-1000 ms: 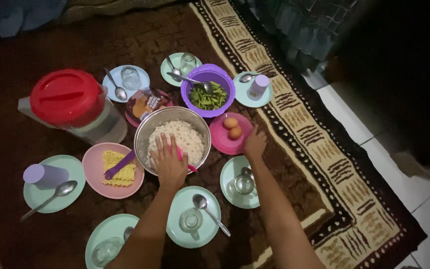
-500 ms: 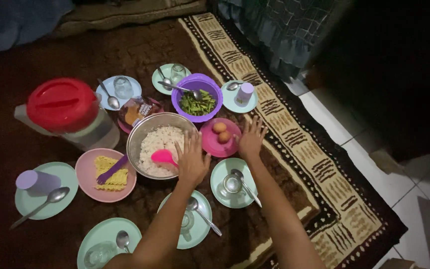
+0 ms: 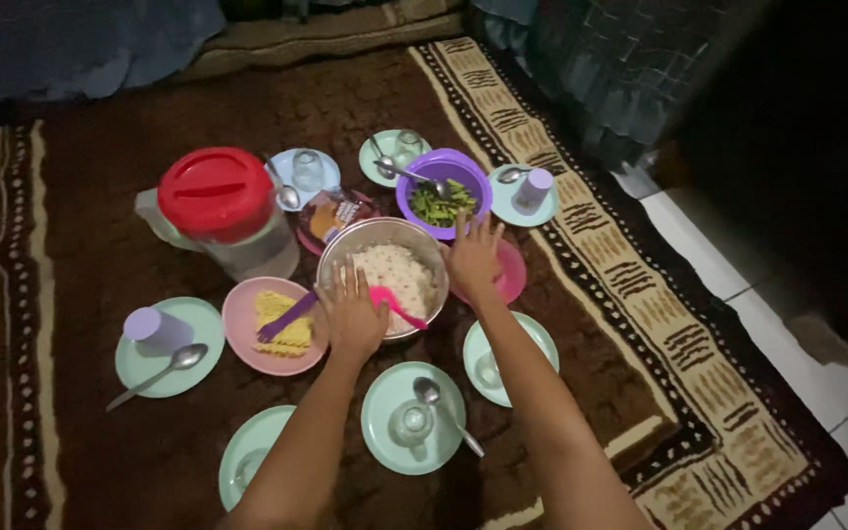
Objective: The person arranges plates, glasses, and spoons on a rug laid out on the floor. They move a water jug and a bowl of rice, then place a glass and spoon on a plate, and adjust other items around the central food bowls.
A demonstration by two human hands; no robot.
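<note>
Both hands spread at steel rice bowl (image 3: 382,238) rim on rug (image 3: 130,167)

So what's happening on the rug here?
A person reaches both open hands to a steel bowl of rice among dishes laid out on a brown rug. The left hand rests at its near rim beside a pink rice paddle; the right hand is at its right side, over a pink plate.

A jug with a red lid (image 3: 218,201) stands on the brown carpet (image 3: 110,186). Near it lie a pink plate of yellow noodles (image 3: 272,324), a purple bowl of green beans (image 3: 442,191), and pale green plates (image 3: 412,430) with spoons and upturned glasses.
</note>
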